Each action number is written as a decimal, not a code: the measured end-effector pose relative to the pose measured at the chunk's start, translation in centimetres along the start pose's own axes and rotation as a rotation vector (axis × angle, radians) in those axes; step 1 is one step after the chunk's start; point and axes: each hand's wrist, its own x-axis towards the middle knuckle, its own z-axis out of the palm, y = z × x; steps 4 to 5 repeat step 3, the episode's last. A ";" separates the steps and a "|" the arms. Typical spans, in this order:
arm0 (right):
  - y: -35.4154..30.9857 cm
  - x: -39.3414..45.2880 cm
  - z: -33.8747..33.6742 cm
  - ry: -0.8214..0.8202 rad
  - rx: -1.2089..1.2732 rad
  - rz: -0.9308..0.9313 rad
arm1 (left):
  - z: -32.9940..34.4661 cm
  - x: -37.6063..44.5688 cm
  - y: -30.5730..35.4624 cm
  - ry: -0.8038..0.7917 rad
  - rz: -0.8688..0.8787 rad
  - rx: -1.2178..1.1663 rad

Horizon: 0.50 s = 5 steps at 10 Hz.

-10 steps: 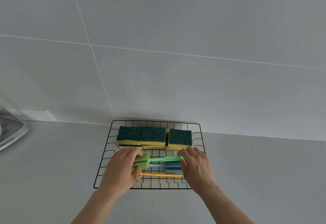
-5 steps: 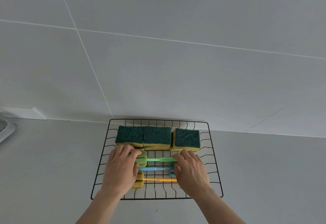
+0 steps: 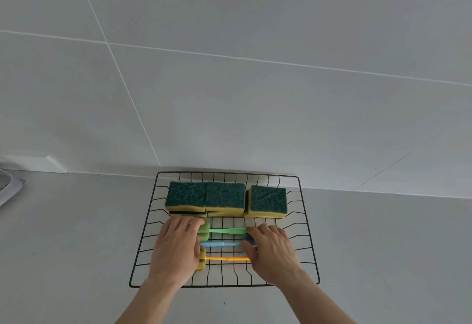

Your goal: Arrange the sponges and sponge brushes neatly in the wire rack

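A black wire rack [image 3: 224, 285] sits on the grey counter against the wall. Green-topped yellow sponges fill its back row: a left stack [image 3: 186, 196], a middle stack [image 3: 224, 196] and a right stack [image 3: 268, 200]. In front lie three sponge brushes side by side: green [image 3: 227, 230], blue [image 3: 219, 243] and orange-handled [image 3: 224, 259]. My left hand [image 3: 173, 249] covers their left ends, fingertips on the green brush's sponge head. My right hand [image 3: 273, 252] covers the right ends, fingers at the green handle's tip, hiding most of the blue head.
A white curved object [image 3: 7, 191] pokes in at the left edge of the counter. A white block [image 3: 33, 164] sits at the base of the tiled wall [image 3: 229, 94] right behind the rack. Grey counter surrounds the rack.
The green brush, held slightly raised and tilted between both hands a second ago, now lies flat behind the blue one. Both hands have lowered onto the brush ends. My view has shifted.
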 end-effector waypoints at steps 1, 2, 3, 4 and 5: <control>-0.2 -0.5 -0.9 0.019 0.020 0.005 | -0.8 0.0 0.8 -0.005 0.021 -0.009; -0.3 -1.4 -1.7 0.021 0.041 0.021 | -1.5 -0.3 1.3 -0.009 0.039 -0.017; -0.3 -2.7 -2.8 0.020 0.059 0.040 | -2.5 -0.8 2.1 -0.038 0.038 -0.031; -0.3 -2.7 -2.8 0.020 0.059 0.040 | -2.5 -0.8 2.1 -0.038 0.038 -0.031; -0.3 -2.7 -2.8 0.020 0.059 0.040 | -2.5 -0.8 2.1 -0.038 0.038 -0.031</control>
